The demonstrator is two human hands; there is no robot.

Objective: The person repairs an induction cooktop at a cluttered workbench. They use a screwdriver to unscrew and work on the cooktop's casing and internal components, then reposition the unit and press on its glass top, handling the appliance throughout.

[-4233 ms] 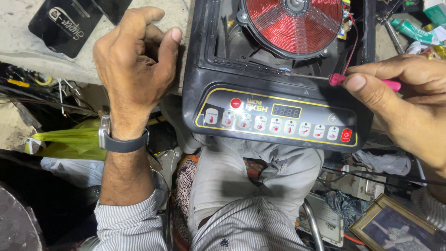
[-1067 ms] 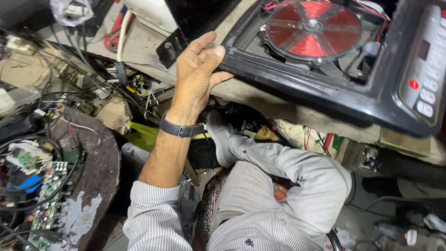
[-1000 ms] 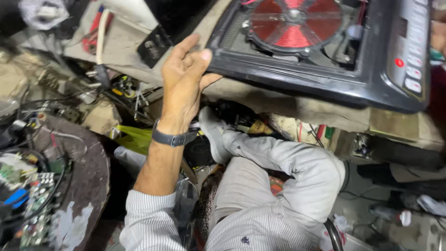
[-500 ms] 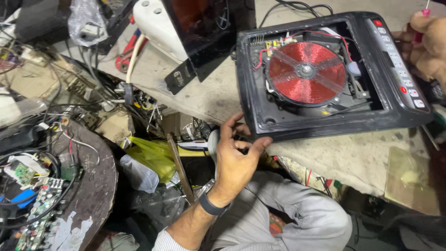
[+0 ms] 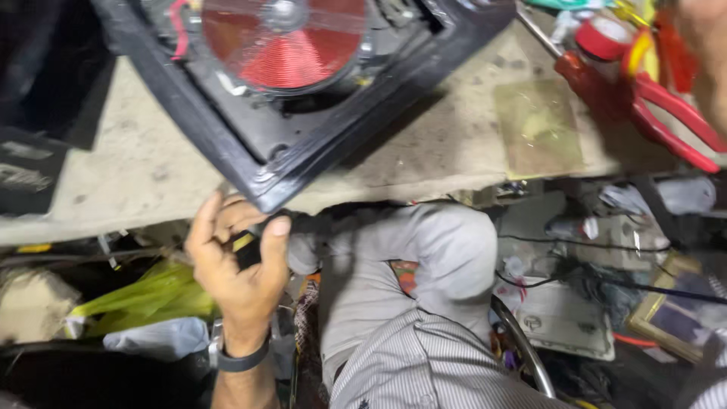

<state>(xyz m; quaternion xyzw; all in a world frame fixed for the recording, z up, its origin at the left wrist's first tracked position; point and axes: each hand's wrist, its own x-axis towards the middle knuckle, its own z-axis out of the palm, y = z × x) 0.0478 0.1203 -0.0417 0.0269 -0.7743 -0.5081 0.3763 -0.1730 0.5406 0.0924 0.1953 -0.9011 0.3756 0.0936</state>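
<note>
An opened black induction cooker lies skewed on the dusty workbench, its red coil exposed. One corner of the cooker juts over the bench's front edge. My left hand, with a dark wristband, is curled just under that corner, thumb and fingers closed toward each other around a dark spot. What is inside them is hidden. Only a blurred sliver of my right hand shows at the top right edge, above red-handled pliers.
A red tape roll and a yellowish flat plate lie on the bench to the right. A black box sits at the left. Below are my grey-trousered knee, a yellow-green plastic bag, wires and a framed picture.
The view has swung down and closer. The cooker has turned so a corner overhangs the bench edge. My left hand has come up from below the bench to that corner.
</note>
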